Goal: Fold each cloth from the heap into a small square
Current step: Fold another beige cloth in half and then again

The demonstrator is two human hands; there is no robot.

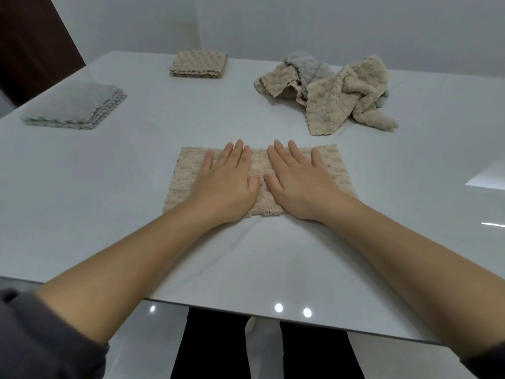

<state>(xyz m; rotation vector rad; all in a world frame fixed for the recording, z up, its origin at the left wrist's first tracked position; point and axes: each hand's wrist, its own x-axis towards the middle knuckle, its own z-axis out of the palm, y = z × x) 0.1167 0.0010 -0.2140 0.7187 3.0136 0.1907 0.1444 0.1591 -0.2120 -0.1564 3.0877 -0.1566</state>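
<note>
A beige fluffy cloth (185, 170) lies flat as a wide rectangle in the middle of the white table (246, 255). My left hand (226, 181) rests palm down on its left half, fingers apart. Beside it, my right hand (297, 181) presses flat on the right half, thumbs nearly touching at the centre. Neither hand grips anything. A heap of crumpled cloths (336, 91), beige with some grey, sits at the back right.
A stack of folded grey cloths (76, 105) lies at the left. A stack of folded beige squares (199, 64) sits at the back centre. The near table edge runs below my forearms; a wall stands behind.
</note>
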